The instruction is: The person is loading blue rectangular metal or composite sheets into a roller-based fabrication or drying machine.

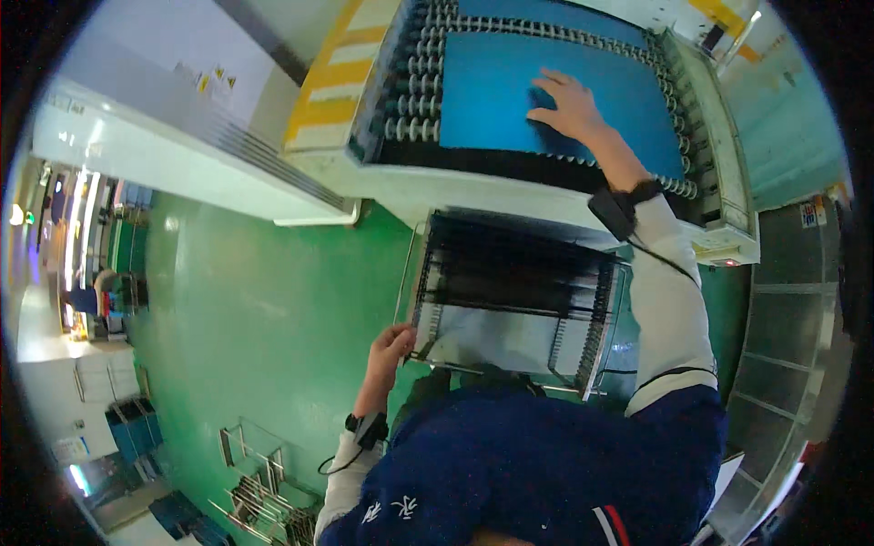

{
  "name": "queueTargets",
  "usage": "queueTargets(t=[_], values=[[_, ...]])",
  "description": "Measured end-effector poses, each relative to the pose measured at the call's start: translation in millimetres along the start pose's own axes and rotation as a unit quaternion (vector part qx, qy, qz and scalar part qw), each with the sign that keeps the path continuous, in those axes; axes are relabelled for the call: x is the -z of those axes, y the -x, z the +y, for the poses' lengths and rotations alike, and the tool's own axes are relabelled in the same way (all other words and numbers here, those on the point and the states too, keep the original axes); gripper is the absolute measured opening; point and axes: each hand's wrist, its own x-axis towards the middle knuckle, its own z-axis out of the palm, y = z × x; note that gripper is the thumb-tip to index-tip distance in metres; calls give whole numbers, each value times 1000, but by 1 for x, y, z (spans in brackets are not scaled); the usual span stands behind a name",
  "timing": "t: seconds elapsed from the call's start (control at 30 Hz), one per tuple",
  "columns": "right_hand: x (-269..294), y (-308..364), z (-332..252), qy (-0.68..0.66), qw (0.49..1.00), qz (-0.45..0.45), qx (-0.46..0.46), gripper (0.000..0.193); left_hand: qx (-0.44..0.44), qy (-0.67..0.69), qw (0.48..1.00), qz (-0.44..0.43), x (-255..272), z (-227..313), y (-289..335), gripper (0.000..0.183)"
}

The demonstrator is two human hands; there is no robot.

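Observation:
A large flat blue panel (496, 96) lies on the rows of rollers of a conveyor machine. Over its right half my right hand (569, 102) reaches out, fingers spread and holding nothing; whether the fingertips touch the surface I cannot tell. In front of the machine, close to my body, stands a slotted metal rack (596, 350). Several dark thin panels (510, 264) stand in the rack's far part, and its near part shows bare slots. My left hand (393, 346) is closed on the rack's near left edge.
Disc rollers (414, 100) line the machine's bed, with a second blue panel (555, 14) farther back. A white cabinet (191, 150) stands left of it. Metal frames (264, 491) rest on the green floor (246, 300) at lower left. A metal shelf-like frame (778, 364) is at right.

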Motion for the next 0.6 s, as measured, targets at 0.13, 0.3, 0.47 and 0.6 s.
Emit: queueTargets(t=[0.13,0.3,0.47,0.6], values=[[10,62,-77,-237,960,87,123,43,-17,-46,995,90,16,-30,11,35],[-18,196,-152,-437,877,-202,0,37,33,-165,978,120,42,-82,3,40],[-89,287,-168,-298,929,-217,35,46,-117,-303,942,86,55,-113,-6,45],[-106,319,-182,-165,965,-192,66,61,-146,-230,957,100,57,-118,-2,45]])
